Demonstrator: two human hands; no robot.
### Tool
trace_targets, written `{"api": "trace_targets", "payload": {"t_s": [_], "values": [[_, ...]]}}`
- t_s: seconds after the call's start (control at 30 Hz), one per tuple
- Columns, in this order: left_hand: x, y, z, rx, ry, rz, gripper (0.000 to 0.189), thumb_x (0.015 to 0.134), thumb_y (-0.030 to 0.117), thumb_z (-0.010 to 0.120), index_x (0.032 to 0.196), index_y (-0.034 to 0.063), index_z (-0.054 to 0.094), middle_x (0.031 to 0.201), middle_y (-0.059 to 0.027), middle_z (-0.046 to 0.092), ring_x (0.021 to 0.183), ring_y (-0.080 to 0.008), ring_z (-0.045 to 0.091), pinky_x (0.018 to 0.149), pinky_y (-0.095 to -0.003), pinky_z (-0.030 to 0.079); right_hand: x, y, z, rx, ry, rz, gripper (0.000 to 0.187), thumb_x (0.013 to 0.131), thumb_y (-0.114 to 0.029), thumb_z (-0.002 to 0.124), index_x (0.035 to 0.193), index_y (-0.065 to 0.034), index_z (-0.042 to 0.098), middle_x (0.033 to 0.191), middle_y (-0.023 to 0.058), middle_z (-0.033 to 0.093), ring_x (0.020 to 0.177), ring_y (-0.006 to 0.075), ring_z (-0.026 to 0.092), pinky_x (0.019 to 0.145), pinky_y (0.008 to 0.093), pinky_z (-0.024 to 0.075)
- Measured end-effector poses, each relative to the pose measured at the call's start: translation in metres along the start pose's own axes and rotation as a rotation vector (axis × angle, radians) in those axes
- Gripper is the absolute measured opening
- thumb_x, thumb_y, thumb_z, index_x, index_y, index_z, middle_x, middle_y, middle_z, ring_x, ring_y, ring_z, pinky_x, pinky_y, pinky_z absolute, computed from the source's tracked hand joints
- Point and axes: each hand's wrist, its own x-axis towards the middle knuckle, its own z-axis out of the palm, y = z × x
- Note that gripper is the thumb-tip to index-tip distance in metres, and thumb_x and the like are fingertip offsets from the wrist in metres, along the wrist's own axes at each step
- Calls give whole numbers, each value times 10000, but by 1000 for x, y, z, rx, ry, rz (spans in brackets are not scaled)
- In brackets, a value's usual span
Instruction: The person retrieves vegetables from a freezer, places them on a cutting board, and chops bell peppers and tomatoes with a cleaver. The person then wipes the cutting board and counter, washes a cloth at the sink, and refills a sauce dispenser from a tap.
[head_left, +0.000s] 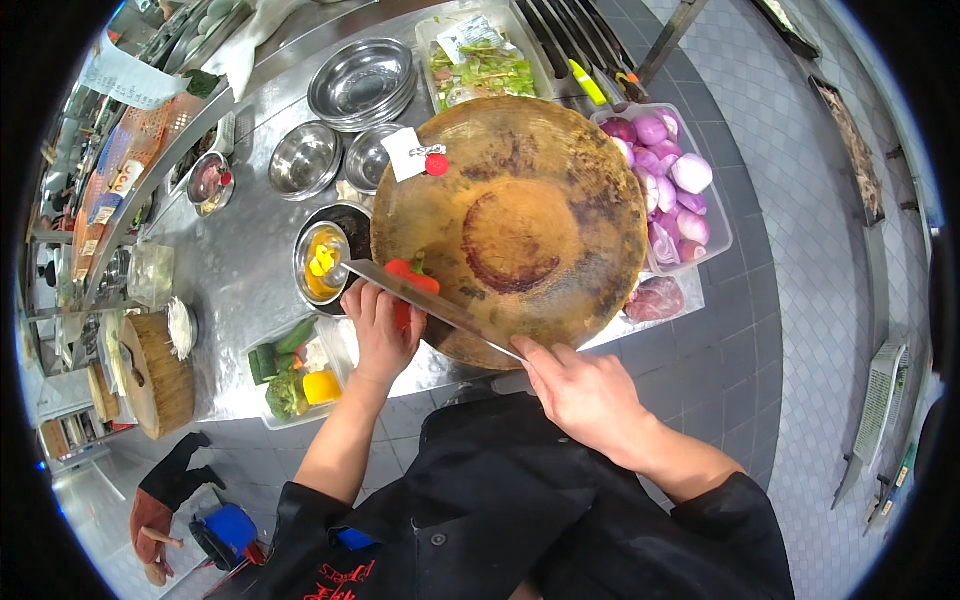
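Observation:
My right hand (581, 390) grips a kitchen knife with a broad steel blade (427, 301), probably a cleaver; its handle is hidden in my fist. The blade slants up to the left across the near-left part of a round wooden chopping block (525, 157). Under and beyond the blade lies a red bell pepper (411, 276) with a green stem. My left hand (381, 326) holds the pepper's near side at the block's left edge, its fingertips close to the blade. How deep the blade sits in the pepper cannot be made out.
Left of the block stand a steel bowl with yellow pieces (324, 256) and a plastic tub of vegetables (271, 424). Peeled red onions (679, 191) fill a tub at right. Several knives (577, 37) hang beyond the block. Another person (161, 510) is at far lower left.

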Motion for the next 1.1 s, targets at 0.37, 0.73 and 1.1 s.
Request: {"api": "trace_targets", "payload": {"t_s": [0.37,0.73,1.1], "values": [[-6,-4,10,7,59,25,350,789,113,754,1081,76,564,1192,-126,568,1105,-365,501,956,-488,351,40,-8,15,60,-151,-10,112,960,-137,586,1017,-47,549,717,188,658,631,420,660,560,509,547],[-15,-14,9,-26,58,-87,459,768,157,804,1106,78,504,1250,-192,481,1151,-402,459,1006,-510,346,15,13,32,93,-391,165,196,1003,-139,480,1115,11,540,770,244,694,754,452,696,684,557,560],[-74,-27,-85,-37,316,-712,521,753,-13,770,1192,74,503,1261,-133,503,1205,-278,513,1037,-424,459,3,69,7,20,315,150,384,955,-139,661,1337,-105,650,850,148,720,718,312,718,656,404,569]]}}
